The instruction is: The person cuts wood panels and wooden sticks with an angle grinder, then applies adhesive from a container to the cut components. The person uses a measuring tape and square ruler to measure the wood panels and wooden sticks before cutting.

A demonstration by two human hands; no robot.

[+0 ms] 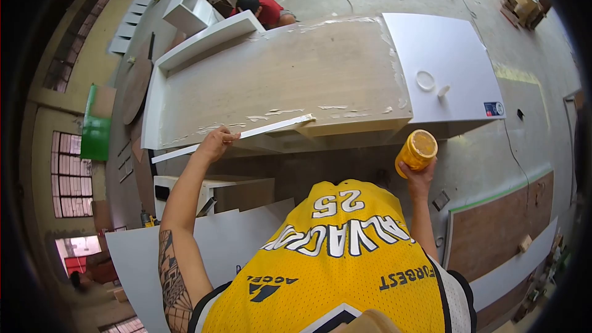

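My left hand [219,143] pinches a long, thin white strip [259,128] near its middle. Pale, glue-like paste sits on the strip's far right tip, which lies right at the near edge of a wooden panel [283,74]. Streaks of the same pale paste run along the panel's edges. A yellow jar [417,153], tilted with its round end toward me, is gripped in my right hand [420,176] beyond the panel's near right corner.
A white board [447,55] adjoins the panel on the right, bearing a white ring-shaped lid [425,81] and a small white piece [443,90]. A person in red [268,12] crouches behind the panel. A white cabinet box [246,192] stands below my left hand.
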